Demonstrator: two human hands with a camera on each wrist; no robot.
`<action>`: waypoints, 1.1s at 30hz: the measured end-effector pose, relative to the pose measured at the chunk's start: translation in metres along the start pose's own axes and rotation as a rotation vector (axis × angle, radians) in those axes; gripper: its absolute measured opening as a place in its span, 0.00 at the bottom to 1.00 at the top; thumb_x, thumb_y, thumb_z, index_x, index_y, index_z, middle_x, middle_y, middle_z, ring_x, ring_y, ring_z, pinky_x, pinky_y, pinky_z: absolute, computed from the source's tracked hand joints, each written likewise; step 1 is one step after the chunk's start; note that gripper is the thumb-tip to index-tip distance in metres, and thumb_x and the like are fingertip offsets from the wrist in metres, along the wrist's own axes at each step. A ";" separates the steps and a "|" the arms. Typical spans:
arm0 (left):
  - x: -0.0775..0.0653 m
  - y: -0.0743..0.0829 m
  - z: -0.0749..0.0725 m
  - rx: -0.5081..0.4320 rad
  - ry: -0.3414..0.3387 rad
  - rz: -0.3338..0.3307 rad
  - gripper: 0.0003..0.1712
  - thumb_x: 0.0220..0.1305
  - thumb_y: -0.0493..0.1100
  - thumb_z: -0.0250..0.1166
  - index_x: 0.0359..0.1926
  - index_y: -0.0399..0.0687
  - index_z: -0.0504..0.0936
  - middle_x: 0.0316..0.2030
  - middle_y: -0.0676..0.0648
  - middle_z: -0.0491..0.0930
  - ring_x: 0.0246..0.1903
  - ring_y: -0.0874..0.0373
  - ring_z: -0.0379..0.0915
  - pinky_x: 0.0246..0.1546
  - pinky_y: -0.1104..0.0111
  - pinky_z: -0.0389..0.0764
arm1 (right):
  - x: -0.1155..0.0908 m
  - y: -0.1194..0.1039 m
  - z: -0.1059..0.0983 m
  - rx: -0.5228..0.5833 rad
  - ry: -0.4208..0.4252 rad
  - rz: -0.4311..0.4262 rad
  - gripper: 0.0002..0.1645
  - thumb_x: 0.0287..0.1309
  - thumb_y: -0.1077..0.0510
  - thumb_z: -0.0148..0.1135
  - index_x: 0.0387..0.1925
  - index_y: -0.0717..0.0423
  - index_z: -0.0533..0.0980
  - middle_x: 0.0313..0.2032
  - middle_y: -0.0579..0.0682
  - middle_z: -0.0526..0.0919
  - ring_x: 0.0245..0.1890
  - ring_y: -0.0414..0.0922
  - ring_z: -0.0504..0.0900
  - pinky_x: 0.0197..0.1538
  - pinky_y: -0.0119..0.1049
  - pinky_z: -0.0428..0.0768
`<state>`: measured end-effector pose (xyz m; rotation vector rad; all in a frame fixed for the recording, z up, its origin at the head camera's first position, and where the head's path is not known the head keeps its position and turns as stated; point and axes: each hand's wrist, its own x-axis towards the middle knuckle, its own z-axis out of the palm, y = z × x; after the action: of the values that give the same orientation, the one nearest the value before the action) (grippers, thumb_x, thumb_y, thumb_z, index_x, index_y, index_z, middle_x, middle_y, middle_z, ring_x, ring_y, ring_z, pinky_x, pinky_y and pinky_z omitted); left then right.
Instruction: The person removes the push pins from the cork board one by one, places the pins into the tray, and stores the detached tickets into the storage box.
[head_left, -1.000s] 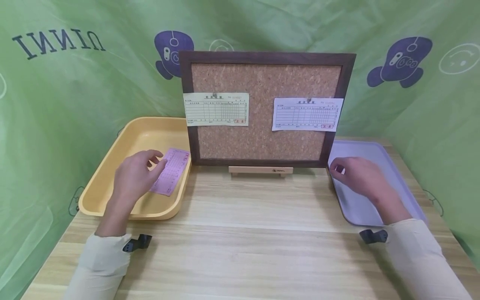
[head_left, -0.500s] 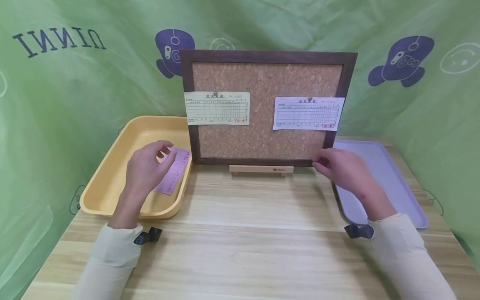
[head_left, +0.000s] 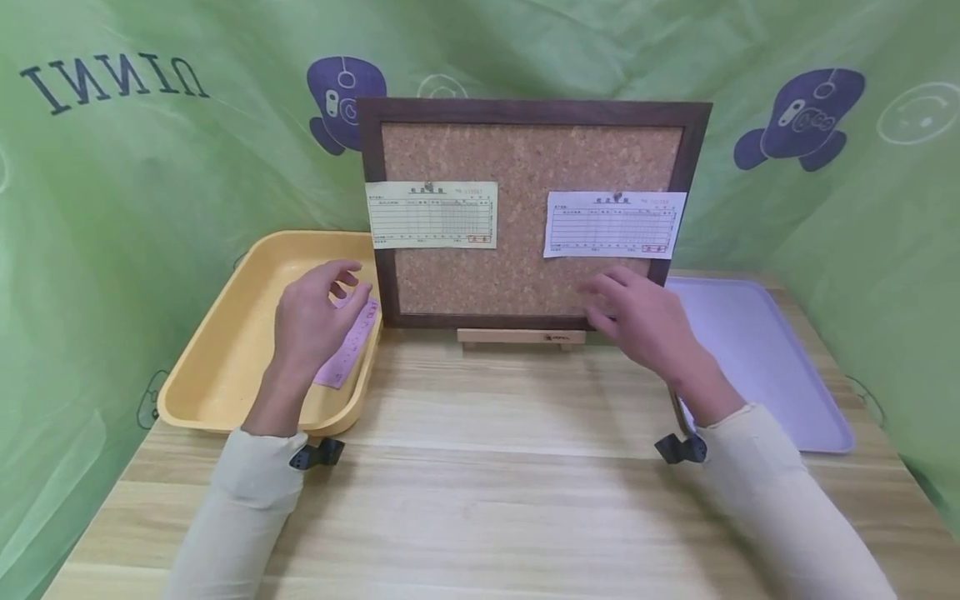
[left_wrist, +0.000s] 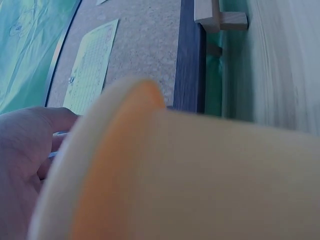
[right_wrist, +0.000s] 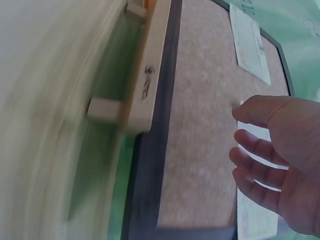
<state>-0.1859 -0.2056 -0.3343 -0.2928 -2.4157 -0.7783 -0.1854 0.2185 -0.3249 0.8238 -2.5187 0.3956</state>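
Observation:
My left hand (head_left: 315, 321) hovers over the yellow tray (head_left: 217, 358), fingers loosely bent and holding nothing. Beneath it, partly hidden, a pink receipt slip (head_left: 347, 358) lies in that tray. In front of the lower right of the corkboard (head_left: 517, 283) is my right hand (head_left: 637, 321); the right wrist view shows its fingers (right_wrist: 260, 165) relaxed with nothing in them. Two slips hang pinned on the board: a pale green receipt (head_left: 432, 217) at left and a white receipt (head_left: 613, 225) at right, each under a pin at its top edge.
The dark-framed board leans on a small wooden easel stand (head_left: 521, 337). A lilac tray (head_left: 757, 358) lies on the right, partly behind my right forearm. Green printed cloth (head_left: 187, 167) surrounds the wooden table (head_left: 487, 500) at the back and sides.
My right hand has moved left from the lilac tray's edge to in front of the corkboard, its fingers spreading. My left hand has shifted right and slightly up over the yellow tray.

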 end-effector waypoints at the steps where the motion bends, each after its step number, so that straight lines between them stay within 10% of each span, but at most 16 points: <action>1: 0.001 0.001 0.001 -0.005 0.002 -0.001 0.14 0.66 0.39 0.69 0.51 0.38 0.85 0.38 0.41 0.87 0.33 0.47 0.81 0.32 0.55 0.74 | 0.003 -0.002 0.002 0.004 0.011 -0.008 0.16 0.60 0.62 0.72 0.50 0.54 0.83 0.45 0.53 0.84 0.33 0.50 0.83 0.26 0.44 0.78; 33: 0.037 0.032 0.022 -0.002 0.031 -0.171 0.24 0.69 0.47 0.69 0.62 0.43 0.81 0.44 0.43 0.86 0.36 0.48 0.81 0.33 0.53 0.78 | 0.075 -0.050 0.030 0.082 0.115 -0.054 0.15 0.65 0.58 0.71 0.52 0.51 0.82 0.47 0.51 0.81 0.33 0.45 0.76 0.26 0.37 0.73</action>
<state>-0.2139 -0.1654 -0.3119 -0.0743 -2.4336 -0.8530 -0.2184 0.1318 -0.3065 0.8724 -2.3825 0.5165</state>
